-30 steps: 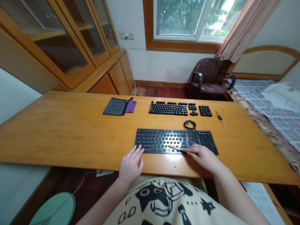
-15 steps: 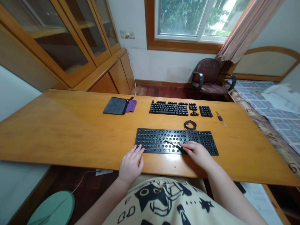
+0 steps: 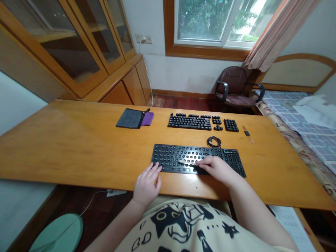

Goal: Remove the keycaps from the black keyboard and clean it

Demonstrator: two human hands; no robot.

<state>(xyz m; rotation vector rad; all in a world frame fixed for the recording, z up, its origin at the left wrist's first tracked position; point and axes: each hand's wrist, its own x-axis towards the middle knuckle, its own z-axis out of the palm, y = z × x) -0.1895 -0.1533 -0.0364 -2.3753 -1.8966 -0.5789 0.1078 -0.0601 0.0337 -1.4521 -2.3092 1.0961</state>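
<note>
A black keyboard base (image 3: 168, 158) with its keycaps off lies near the table's front edge, rows of bare switches showing. My left hand (image 3: 147, 182) rests open at its lower left corner, fingers stretched and fingertips touching the edge. Over the middle of the base, my right hand (image 3: 215, 169) pinches a thin pale stick (image 3: 187, 162). The stick points left, low across the lower switch rows. Whether its tip touches the switches, and what kind of tip it has, I cannot make out.
Behind the base sit removed black keycaps (image 3: 189, 122), grouped in keyboard layout, with number keys (image 3: 231, 125) at right. Nearby are a coiled cable (image 3: 214, 141), a small wire tool (image 3: 247, 133), a grey cloth (image 3: 129, 118) and a purple cloth (image 3: 147, 119).
My right hand has shifted slightly left, and the stick has moved left and a little nearer to me over the switches. My left hand stays at the corner.
</note>
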